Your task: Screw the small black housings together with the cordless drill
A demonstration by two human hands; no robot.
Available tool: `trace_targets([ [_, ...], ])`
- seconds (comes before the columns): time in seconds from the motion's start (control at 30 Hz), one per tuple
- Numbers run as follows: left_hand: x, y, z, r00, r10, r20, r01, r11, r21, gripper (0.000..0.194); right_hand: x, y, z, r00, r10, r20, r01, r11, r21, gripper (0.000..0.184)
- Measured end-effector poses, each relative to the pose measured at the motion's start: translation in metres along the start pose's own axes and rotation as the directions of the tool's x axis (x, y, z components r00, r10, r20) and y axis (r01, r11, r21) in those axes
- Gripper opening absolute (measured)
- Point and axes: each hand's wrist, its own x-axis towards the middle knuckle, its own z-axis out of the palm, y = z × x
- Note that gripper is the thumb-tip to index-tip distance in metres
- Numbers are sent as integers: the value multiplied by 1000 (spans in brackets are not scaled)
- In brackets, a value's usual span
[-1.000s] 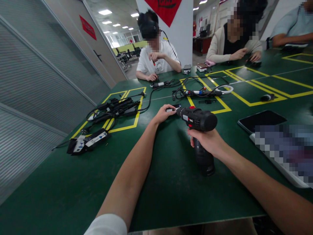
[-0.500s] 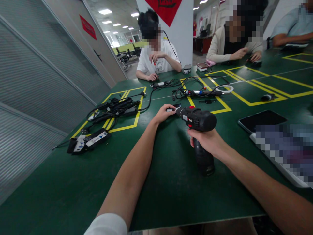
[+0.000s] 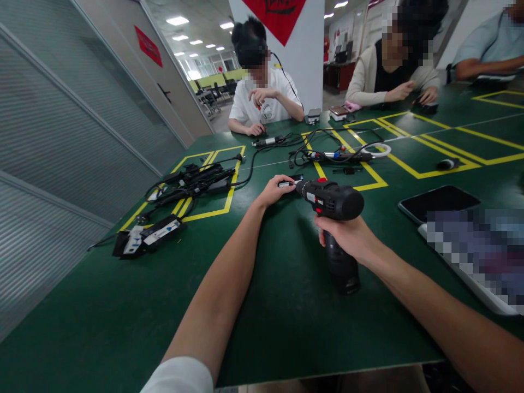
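Note:
My right hand (image 3: pixel 347 234) is wrapped round the grip of a black cordless drill (image 3: pixel 333 201) with red marks, its battery foot resting on the green table (image 3: pixel 123 305). The drill's nose points left. Right at that nose, my left hand (image 3: pixel 274 190) is closed in a pinch on a small black and white part (image 3: pixel 286 183) that I cannot name. The part sits just above the table, close to a yellow tape line.
A tangle of black cables and devices (image 3: pixel 190 181) lies at the left, a flat black and white unit (image 3: pixel 149 236) nearer. More cables and a white ring (image 3: pixel 376 148) lie ahead. A dark tablet (image 3: pixel 438 201) is at the right. Three other people sit across the table.

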Motion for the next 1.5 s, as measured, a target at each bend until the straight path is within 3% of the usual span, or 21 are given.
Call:
trace_targets([
  [1.5,1,-4,1,1000,23,-9,-23,1000,-15,30,0,-1,1,1000,-7,-12,7,1000,-17,10],
])
